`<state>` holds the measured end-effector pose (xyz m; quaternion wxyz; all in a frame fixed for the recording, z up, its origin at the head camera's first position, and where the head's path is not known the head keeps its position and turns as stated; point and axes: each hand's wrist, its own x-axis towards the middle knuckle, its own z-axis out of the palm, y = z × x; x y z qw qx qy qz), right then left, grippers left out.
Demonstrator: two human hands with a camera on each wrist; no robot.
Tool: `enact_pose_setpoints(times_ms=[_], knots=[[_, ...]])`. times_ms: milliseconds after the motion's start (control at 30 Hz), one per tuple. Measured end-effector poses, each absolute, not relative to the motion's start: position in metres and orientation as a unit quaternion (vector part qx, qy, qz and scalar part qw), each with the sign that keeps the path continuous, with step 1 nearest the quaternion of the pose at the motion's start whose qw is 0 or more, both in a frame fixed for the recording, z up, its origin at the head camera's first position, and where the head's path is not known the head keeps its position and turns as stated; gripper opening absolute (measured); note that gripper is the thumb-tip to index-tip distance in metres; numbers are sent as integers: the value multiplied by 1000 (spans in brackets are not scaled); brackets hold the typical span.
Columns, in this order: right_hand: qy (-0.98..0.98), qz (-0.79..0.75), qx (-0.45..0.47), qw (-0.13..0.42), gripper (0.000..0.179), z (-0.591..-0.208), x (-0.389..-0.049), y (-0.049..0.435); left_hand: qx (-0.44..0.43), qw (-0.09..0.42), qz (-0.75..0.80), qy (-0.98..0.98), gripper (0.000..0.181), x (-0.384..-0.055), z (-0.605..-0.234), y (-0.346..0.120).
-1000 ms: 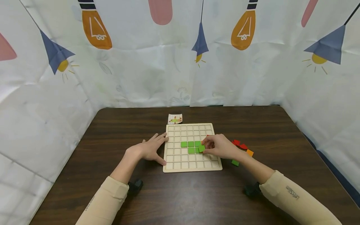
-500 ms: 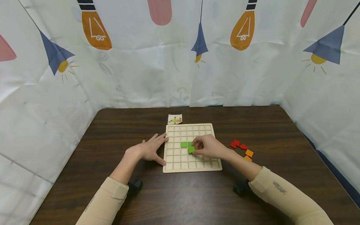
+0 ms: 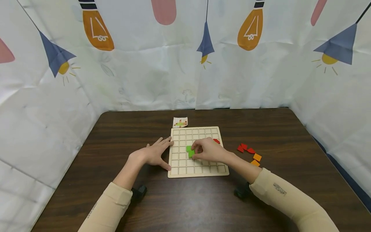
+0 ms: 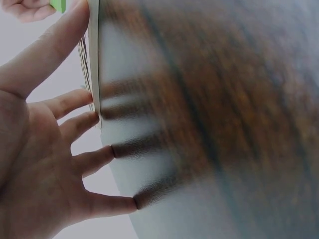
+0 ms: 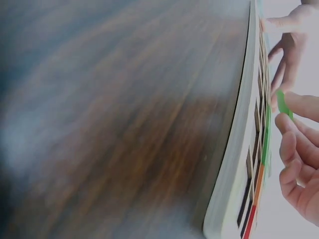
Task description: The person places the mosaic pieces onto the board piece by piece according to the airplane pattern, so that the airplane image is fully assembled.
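Right hand [image 3: 210, 150] pinches green square tile [image 3: 191, 153] above gridded board [image 3: 177, 163]; orange tile [image 5: 258, 183] below hand hidden from head view. Left hand [image 3: 156, 153], fingers spread, touches board edge.

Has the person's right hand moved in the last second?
Yes. In the head view, the right hand, pinching a green square tile, has moved to the person's left across the wooden grid board.
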<state>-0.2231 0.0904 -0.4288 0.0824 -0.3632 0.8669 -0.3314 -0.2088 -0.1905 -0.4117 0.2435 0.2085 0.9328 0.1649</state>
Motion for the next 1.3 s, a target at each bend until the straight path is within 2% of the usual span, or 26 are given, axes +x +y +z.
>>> enact_pose_setpoints(times_ms=[767, 967, 1300], knots=[[885, -289, -355, 91, 23, -434, -224, 76, 210, 244, 169, 932, 109, -209, -411, -192], [882, -295, -356, 96, 26, -428, -224, 82, 210, 245, 169, 931, 108, -208, -411, -191], [875, -315, -360, 81, 20, -418, -226, 109, 213, 243, 172, 931, 109, -209, -412, -192]])
